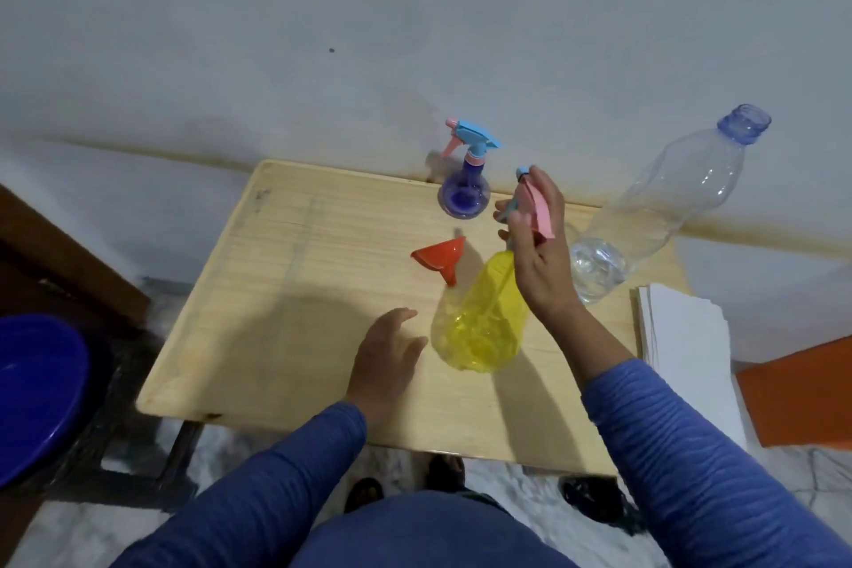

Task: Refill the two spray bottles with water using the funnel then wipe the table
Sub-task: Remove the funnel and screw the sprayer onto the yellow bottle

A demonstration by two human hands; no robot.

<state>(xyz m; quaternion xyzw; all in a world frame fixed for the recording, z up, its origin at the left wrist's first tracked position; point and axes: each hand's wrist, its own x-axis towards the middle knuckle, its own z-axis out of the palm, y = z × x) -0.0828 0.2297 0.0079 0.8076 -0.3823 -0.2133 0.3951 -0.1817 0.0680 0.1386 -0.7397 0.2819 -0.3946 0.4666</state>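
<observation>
A yellow spray bottle [479, 318] stands near the middle of the wooden table [286, 291]. My right hand [539, 254] grips its pink and blue trigger head [535, 208]. My left hand [387, 360] hovers with relaxed fingers just left of the yellow bottle's base, holding nothing. An orange funnel [440, 261] lies on its side on the table beside the yellow bottle. A purple spray bottle [463, 194] with a blue and pink trigger head stands at the table's far edge. A large clear water bottle [664, 208], uncapped and holding a little water, stands at the right.
A stack of white cloth or paper [687, 355] lies at the table's right edge, next to an orange object [802, 401]. A blue basin [32, 392] sits on the floor at the left. A grey wall [415, 37] runs behind the table.
</observation>
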